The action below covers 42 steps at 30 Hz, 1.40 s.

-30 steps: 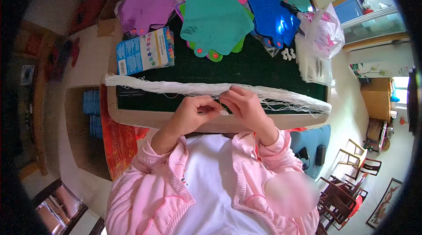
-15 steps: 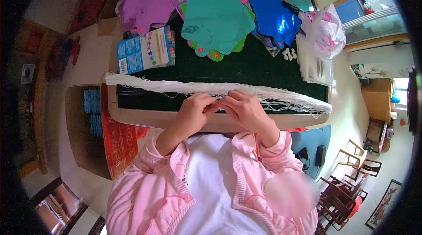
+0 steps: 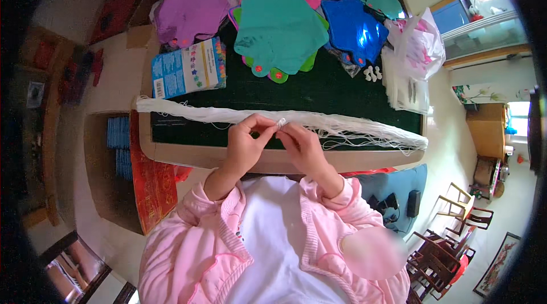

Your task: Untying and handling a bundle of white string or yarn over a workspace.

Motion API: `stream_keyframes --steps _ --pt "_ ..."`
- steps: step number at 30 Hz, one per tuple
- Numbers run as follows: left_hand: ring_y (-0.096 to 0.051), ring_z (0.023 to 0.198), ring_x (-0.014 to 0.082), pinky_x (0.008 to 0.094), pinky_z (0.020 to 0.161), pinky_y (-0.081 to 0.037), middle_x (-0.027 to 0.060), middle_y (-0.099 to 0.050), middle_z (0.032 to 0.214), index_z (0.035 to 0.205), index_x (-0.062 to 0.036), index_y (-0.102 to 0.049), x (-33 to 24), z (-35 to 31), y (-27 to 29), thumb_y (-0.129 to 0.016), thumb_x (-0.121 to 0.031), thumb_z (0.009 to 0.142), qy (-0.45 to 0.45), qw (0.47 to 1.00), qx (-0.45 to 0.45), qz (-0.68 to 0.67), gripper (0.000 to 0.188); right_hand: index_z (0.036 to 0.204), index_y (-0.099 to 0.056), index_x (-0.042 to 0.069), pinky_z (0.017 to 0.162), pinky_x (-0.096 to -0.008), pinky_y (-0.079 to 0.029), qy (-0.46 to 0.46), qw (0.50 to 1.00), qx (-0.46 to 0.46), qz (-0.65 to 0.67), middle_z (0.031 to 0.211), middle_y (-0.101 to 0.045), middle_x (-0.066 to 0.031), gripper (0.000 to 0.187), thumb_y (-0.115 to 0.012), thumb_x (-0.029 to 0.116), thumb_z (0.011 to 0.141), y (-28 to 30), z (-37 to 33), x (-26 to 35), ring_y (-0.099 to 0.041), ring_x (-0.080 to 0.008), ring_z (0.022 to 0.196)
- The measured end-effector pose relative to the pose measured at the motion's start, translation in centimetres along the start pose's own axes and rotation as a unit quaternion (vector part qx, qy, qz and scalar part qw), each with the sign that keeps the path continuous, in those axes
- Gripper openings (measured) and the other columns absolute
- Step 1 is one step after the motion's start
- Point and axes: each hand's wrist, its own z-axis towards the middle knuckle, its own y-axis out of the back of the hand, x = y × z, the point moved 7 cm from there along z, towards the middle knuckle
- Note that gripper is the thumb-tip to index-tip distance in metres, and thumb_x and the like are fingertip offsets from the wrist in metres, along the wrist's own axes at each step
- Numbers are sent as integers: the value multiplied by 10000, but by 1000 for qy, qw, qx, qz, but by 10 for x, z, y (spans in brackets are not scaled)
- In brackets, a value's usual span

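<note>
My left hand and my right hand meet above the near edge of the table. Between their fingertips they pinch a small white bundle, which looks like wound string. Behind the hands, a long hank of white string stretches across the table from left to right, its right end spread into loose strands. Several small white bundles of similar look lie farther back on the right.
Felt shapes in teal, purple and blue cover the table's far part. At left lies a blue-and-white printed package. A white plastic bag sits at right above clear packets. The green tabletop has a pale rim.
Both hands have turned and their fingers have shifted, so the small white bundle now shows between the fingertips. The right hand has come slightly left and lower.
</note>
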Motion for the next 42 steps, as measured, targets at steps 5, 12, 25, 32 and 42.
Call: stream_keyframes --steps 5,12,25,32,42 --pt "-598 715 275 342 651 -474 116 -612 747 801 -34 -624 -27 -3 -14 -631 -40 710 -211 919 92 322 91 844 -574 76 555 -345 -425 97 945 57 -306 739 -518 -103 44 -573 103 809 10 3 33 -529 -296 623" --pt "-575 749 253 334 629 -468 94 -605 751 756 -35 -618 -15 -2 -12 -664 -60 701 15 957 230 176 75 866 -565 46 586 -323 -438 160 961 147 -173 758 -527 -89 84 -583 64 786 13 3 31 -549 -248 712" --pt "-574 840 257 338 713 -482 71 -595 933 881 -66 -610 -54 -17 -33 -697 36 656 -376 877 53 295 262 798 -588 3 633 -225 -466 5 985 -167 40 731 -617 -62 58 -579 27 850 136 26 -33 -571 -97 679" --pt "-577 782 251 332 698 -474 62 -612 818 820 -53 -609 -18 -6 -21 -674 49 666 -336 896 -11 290 196 815 -598 18 578 -289 -447 -35 916 -322 -237 668 -601 -64 89 -636 98 807 222 48 -93 -567 -139 622" --pt "-554 839 247 342 723 -465 41 -604 841 824 -73 -619 -1 -4 -12 -675 12 667 -339 875 -52 342 187 959 -591 41 655 -364 -456 11 874 -308 -375 851 -572 -136 177 -622 84 790 230 56 -109 -575 -277 732"
